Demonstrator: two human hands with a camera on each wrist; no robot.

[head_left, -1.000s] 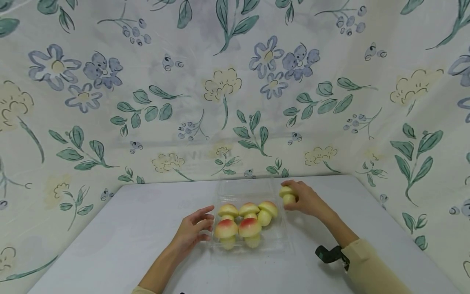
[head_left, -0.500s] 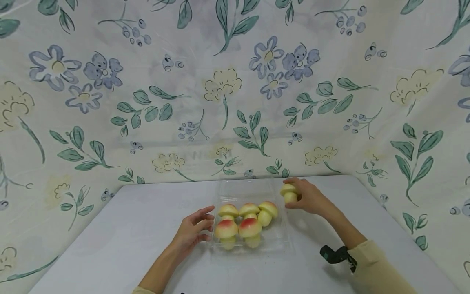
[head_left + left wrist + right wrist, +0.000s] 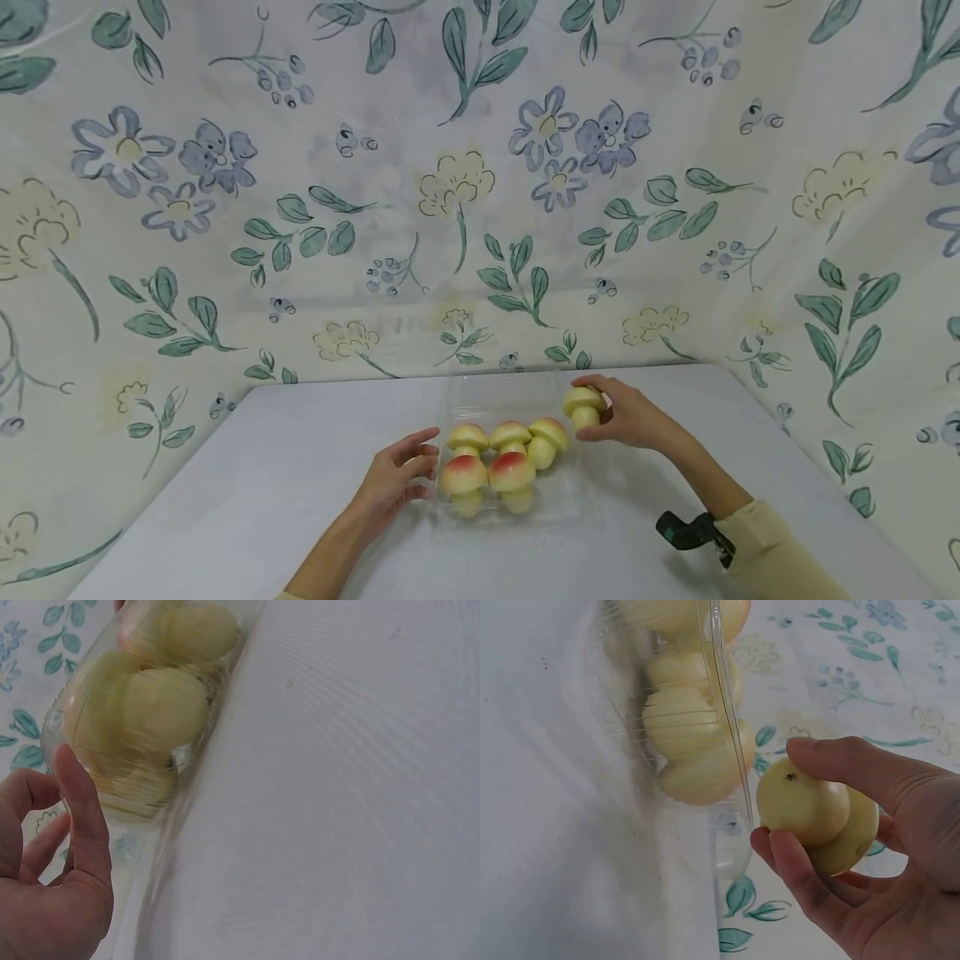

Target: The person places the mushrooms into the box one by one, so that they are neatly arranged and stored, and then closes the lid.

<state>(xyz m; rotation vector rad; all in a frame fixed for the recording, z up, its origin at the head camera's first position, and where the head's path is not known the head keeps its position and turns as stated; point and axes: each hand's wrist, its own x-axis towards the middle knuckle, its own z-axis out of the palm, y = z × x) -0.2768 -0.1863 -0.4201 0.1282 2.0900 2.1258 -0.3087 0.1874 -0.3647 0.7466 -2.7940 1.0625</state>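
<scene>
A clear plastic box [image 3: 570, 500] stands on the table with several mushroom models inside, yellow with reddish cap tops; one front mushroom model [image 3: 512, 473] shows a red cap. My right hand [image 3: 630, 414] grips another pale yellow mushroom model [image 3: 810, 806] between thumb and fingers, raised beside the box's far right corner. In the head view its cap is up and its stem down. At the box's left side is my left hand [image 3: 393, 479], fingers loosely bent and holding nothing. In the left wrist view a fingertip [image 3: 67, 769] is against the clear wall.
The box's clear lid [image 3: 502, 392] lies open toward the back. A white table [image 3: 322, 425] extends around the box, and a floral cloth [image 3: 480, 208] hangs behind it. A black device [image 3: 686, 531] is strapped at the right wrist.
My right hand, still gripping the mushroom model, has shifted slightly left toward the box. The left hand keeps its place. The head view has tilted up a little.
</scene>
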